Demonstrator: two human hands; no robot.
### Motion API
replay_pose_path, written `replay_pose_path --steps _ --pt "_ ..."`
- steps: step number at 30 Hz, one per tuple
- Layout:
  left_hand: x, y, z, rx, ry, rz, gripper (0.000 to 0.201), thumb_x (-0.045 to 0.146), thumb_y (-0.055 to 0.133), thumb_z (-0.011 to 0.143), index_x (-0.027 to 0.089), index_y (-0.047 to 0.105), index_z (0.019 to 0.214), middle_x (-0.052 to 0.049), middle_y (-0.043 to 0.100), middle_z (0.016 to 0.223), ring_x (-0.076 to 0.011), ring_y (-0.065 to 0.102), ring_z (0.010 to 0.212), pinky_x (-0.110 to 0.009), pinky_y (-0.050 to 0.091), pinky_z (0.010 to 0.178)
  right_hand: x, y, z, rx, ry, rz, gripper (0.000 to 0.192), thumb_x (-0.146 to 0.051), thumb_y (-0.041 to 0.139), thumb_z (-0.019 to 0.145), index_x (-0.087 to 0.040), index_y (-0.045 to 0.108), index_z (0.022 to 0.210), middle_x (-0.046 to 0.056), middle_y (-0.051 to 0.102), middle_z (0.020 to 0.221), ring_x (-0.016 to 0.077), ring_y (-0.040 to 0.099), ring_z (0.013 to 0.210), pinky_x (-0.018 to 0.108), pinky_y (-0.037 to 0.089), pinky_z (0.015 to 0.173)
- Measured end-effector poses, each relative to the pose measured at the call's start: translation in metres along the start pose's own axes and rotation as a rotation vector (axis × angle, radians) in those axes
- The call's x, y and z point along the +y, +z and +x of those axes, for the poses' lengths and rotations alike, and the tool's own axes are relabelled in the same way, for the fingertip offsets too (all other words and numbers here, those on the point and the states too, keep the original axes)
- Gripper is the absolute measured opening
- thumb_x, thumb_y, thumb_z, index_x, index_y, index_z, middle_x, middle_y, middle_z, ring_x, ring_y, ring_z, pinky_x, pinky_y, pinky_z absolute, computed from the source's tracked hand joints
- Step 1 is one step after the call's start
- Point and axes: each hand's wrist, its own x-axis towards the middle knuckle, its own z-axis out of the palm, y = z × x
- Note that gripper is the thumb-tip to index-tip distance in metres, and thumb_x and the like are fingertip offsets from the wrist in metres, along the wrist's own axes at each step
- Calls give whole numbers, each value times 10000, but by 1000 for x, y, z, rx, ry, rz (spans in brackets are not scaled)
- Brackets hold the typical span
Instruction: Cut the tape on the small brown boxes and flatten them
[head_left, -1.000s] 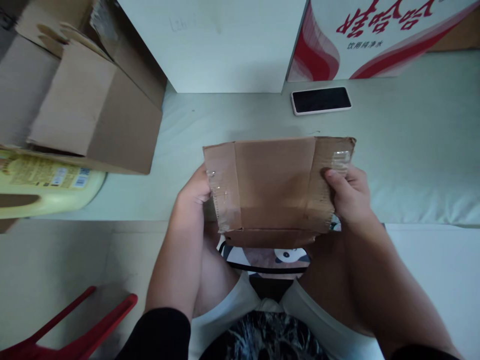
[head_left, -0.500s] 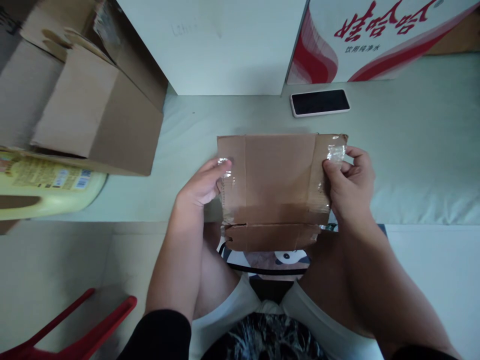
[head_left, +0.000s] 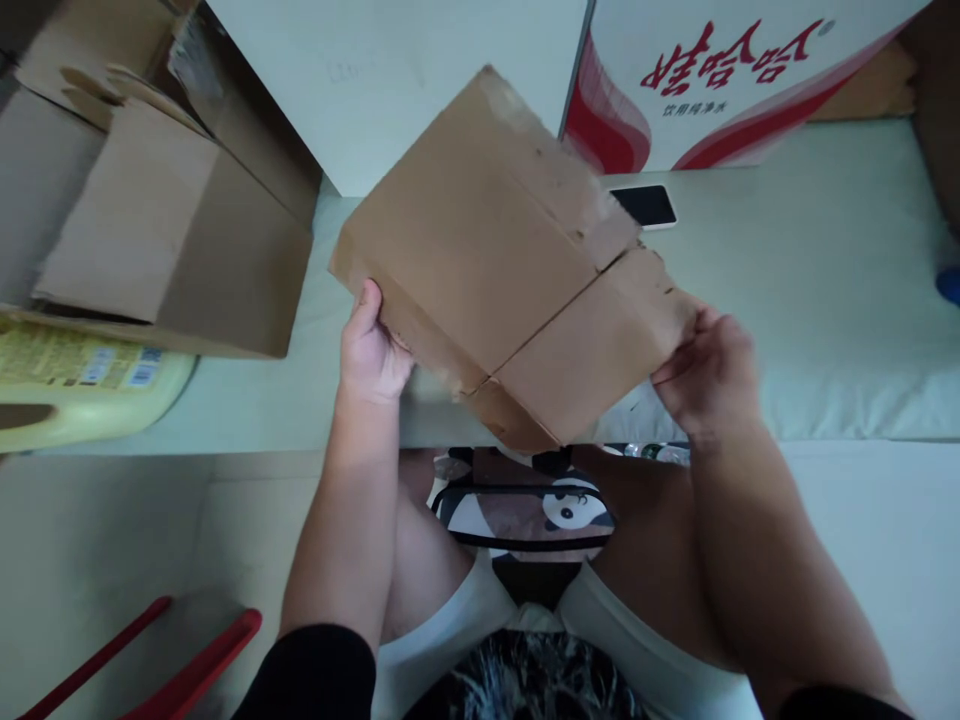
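Observation:
A creased brown cardboard sheet (head_left: 480,240), rough along its edges, is held up at a slant over the pale green bench cover. My left hand (head_left: 373,350) grips its lower left edge, thumb on top and the other fingers mostly hidden behind. At the right corner, the fingers of my right hand (head_left: 712,375) pinch a flap of the same sheet; this hand is slightly blurred. Behind the cardboard lies a phone (head_left: 656,206) with a dark screen, partly covered by the sheet.
Open cardboard boxes (head_left: 232,240) stand at the left beside a yellow jug (head_left: 161,400). White boxes, one with red lettering (head_left: 735,60), stand at the back. A panda-printed bag (head_left: 517,520) is between my legs. Red plastic legs (head_left: 202,665) show at lower left.
The cardboard has been turned and lifted away from me, and more of it is unfolded. My right hand has shifted from its taped side to another corner. The view has shifted slightly.

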Motion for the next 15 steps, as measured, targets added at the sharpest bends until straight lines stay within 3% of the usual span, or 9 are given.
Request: replay_pose_path --steps 2,4,7,11,15 --pt "-3 5 2 23 -11 -10 266 442 600 1013 243 722 1140 -46 787 1275 -273 566 1473 -430 561 1173 1 13 -11 -2 11 91 476 -569 899 621 -273 707 941 -46 685 777 108 654 645 209 566 551" --pt "-8 12 4 26 -28 -10 277 465 561 1029 259 729 1107 -27 801 1240 -282 529 1501 -444 556 1171 1 21 -19 -12 15 162 434 -498 911 636 -284 679 933 -74 647 737 84 622 588 191 554 540" --pt "-18 24 5 4 -38 -23 260 446 563 1032 267 720 1137 -16 801 1240 -266 563 1464 -418 575 1127 -3 22 -26 -36 49 70 374 -404 910 645 -251 639 853 -104 564 642 23 447 411 145 395 391" --pt "-31 41 0 -10 -41 -25 256 421 634 995 240 692 1167 -58 799 1199 -228 732 1196 -348 626 974 -16 11 -32 1 138 -119 386 -386 905 621 -210 590 758 -88 559 587 13 374 352 144 259 306" --pt "-35 56 -11 -70 -192 43 360 536 520 1016 228 675 1118 -62 799 1008 -207 774 876 -324 637 769 -37 -6 -43 172 61 -180 403 -418 884 603 -224 558 741 -102 520 486 39 371 296 149 243 265"
